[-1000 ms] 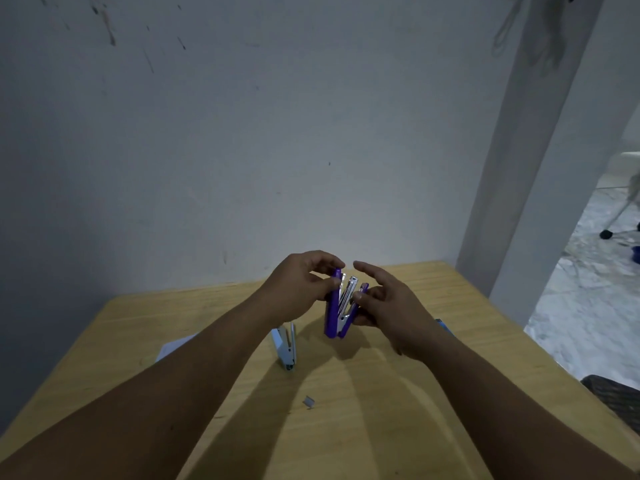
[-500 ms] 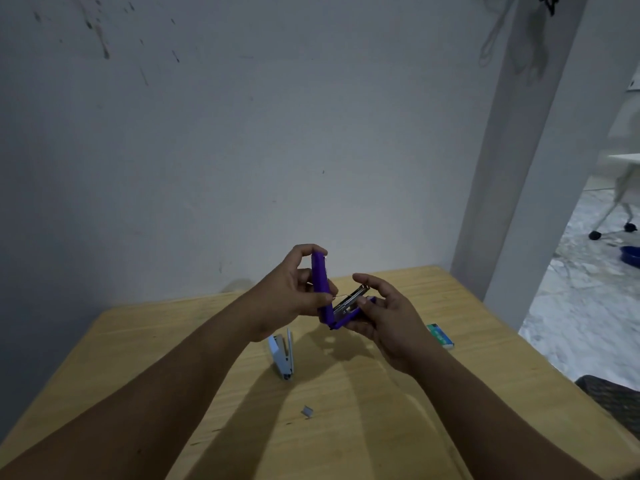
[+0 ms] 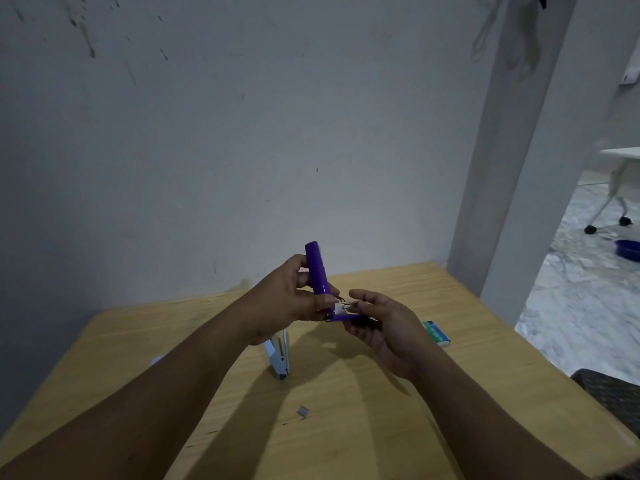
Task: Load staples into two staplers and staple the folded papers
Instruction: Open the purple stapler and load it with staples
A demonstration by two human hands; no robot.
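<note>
In the middle of the frame, the purple stapler (image 3: 317,271) is held open above the desk (image 3: 398,427) by both hands: lid gripped by the left hand (image 3: 287,299), base pinched by the right hand (image 3: 377,320). Staples are probably needed next (some (image 3: 303,411) lie lower down).

Dim, bluish indoor light.
Forearm shadows fall toward the camera on the table (image 3: 398,427); wide-angle edges bend, detail soft.

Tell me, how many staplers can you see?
2. The purple stapler is held open in the air by the left hand and right hand. The light blue stapler lies on the table, partly behind the left wrist.
</note>
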